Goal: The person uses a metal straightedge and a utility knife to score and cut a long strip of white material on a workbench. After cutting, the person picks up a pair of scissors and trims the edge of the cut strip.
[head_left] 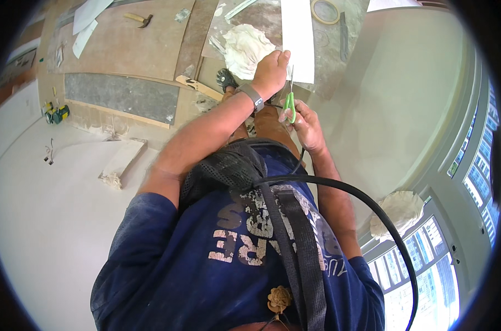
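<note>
A long white sheet (299,33) stretches away from me at the top middle. My left hand (270,73) is closed at its near left edge, the thumb lying along the border. In my right hand (308,127) are scissors (290,105) with green handles, fingers curled around the loops. Their thin blades point away from me and reach the near end of the sheet, close to my left thumb. Whether the blades are apart is too small to tell. A crumpled off-white cloth or bag (245,51) lies just left of the sheet, beyond my left hand.
A hammer (140,20) rests on brown boards (123,49) at the far left. A roll of tape (325,11) lies right of the sheet. Green tools (56,114) stand by the left wall. A black cable (366,201) crosses my body; windows (427,265) are at right.
</note>
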`<state>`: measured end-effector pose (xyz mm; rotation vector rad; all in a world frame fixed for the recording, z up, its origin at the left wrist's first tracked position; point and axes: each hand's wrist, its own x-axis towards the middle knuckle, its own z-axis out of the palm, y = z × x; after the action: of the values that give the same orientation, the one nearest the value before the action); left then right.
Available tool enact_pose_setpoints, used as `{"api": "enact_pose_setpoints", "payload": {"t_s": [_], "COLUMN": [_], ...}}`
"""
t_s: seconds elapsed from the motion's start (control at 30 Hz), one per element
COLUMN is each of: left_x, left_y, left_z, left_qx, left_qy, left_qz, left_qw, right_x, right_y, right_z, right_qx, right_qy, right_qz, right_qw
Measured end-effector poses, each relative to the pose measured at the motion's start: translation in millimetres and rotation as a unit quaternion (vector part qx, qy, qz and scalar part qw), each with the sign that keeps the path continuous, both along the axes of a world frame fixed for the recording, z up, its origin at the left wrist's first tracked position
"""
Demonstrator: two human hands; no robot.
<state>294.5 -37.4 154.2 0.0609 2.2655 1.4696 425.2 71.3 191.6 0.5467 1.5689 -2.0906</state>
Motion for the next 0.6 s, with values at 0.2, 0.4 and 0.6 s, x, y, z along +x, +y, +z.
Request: {"api": "enact_pose_setpoints", "payload": {"t_s": [0.2, 0.4, 0.6], "left_x": [2.9, 6.7, 7.1], "left_y": [-1.9, -3.9, -5.1], "left_z": [9.5, 6.9, 8.1], "left_qx": [0.0, 0.013, 0.009], "left_qy": [-0.045, -0.037, -0.023], "left_qz": [-0.006, 0.006, -0.001], "left_qw": [0.999, 0.999, 1.0], "right_x": [-3.8, -3.3, -1.7], "right_y": [-4.8, 3.6, 2.6], "right_z": [3.0, 3.5, 4.3], "right_qx": [-0.06, -0.062, -0.037], "right_qy": [-0.005, -0.022, -0.001], "right_qz": [-0.032, -0.006, -0.001], "right_qw": [0.998, 0.998, 0.999]}}
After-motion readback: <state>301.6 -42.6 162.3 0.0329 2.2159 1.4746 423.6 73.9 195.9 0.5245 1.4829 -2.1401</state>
